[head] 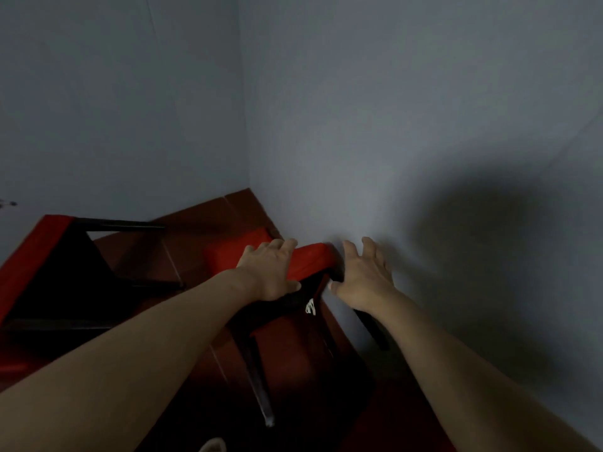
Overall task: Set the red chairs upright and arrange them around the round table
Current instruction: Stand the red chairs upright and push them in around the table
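Red padded upholstery over a dark, near-black frame: this is the nearer chair (303,265), lying tipped over in the corner where the two grey walls (391,125) are meeting the reddish-brown tiled floor (208,223). Its dark legs are pointing out toward the person, one of them running low toward the bottom of the view, and a small white label is showing on the dark underside. The left hand (270,272) is grasping the red padded edge, fingers curling over the top and thumb pressing below; the right hand (362,278) is reaching in at the chair's far end close against the wall, fingers spread and released, not yet closing on anything (whether the thumb is touching the frame is hard to say in this dim light). A second chair (42,265) is lying on its side just to the left, red panel and dark legs plainly not upright. As a judgement, the work is sitting at an early stage: neither visible chair is standing yet, the lift of the nearer one is only being set up, and the round table is not appearing in view, so all the arranging is remaining to be done.
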Demonstrator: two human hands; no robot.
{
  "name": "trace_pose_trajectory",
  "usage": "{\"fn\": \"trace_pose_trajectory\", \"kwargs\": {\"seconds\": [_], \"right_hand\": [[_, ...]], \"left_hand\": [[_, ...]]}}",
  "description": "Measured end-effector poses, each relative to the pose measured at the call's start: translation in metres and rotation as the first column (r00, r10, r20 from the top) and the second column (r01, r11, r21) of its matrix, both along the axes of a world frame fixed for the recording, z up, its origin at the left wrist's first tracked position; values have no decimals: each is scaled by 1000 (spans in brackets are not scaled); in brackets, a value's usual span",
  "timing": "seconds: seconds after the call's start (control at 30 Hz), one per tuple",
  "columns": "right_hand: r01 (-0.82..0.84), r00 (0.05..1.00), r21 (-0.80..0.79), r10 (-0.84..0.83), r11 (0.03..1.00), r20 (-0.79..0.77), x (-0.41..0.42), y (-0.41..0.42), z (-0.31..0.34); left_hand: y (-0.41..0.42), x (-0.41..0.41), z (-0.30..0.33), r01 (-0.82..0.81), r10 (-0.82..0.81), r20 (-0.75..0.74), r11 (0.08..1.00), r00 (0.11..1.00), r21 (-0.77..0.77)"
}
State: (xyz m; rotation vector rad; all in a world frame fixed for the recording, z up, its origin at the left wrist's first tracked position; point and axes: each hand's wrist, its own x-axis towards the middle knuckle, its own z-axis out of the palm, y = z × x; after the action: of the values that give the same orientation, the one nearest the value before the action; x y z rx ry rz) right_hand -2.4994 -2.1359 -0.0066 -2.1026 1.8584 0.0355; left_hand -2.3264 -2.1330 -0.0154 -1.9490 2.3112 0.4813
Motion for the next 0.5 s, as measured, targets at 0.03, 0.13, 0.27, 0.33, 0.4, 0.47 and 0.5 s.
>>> {"fn": "trace_pose_trajectory", "kwargs": {"seconds": [0.03,0.13,0.27,0.33,0.4,0.47,0.5], "right_hand": [[16,1000,8,-15,1000,-7,17,-10,-2],[58,998,41,-57,997,-22,68,-39,-4],[76,997,40,-74,996,-36,123,-76,-6],[75,996,53,-72,996,-46,145,-88,-8],[70,996,59,-66,996,-59,166,-98,-11],[63,996,62,-59,996,-68,177,-104,-13],[50,997,64,-46,997,-67,184,-108,-15]], "left_hand": [[-12,18,0,17,-17,-5,1000,1000,8],[-46,69,-2,46,-46,-5,998,999,40],[-82,129,-2,55,-56,5,998,998,39],[-92,154,-3,49,-49,-3,998,999,48],[-100,178,-7,29,-29,-10,998,1000,50],[-104,192,-10,14,-13,-9,998,1000,60],[-105,201,-12,-1,1,-7,998,1000,60]]}}
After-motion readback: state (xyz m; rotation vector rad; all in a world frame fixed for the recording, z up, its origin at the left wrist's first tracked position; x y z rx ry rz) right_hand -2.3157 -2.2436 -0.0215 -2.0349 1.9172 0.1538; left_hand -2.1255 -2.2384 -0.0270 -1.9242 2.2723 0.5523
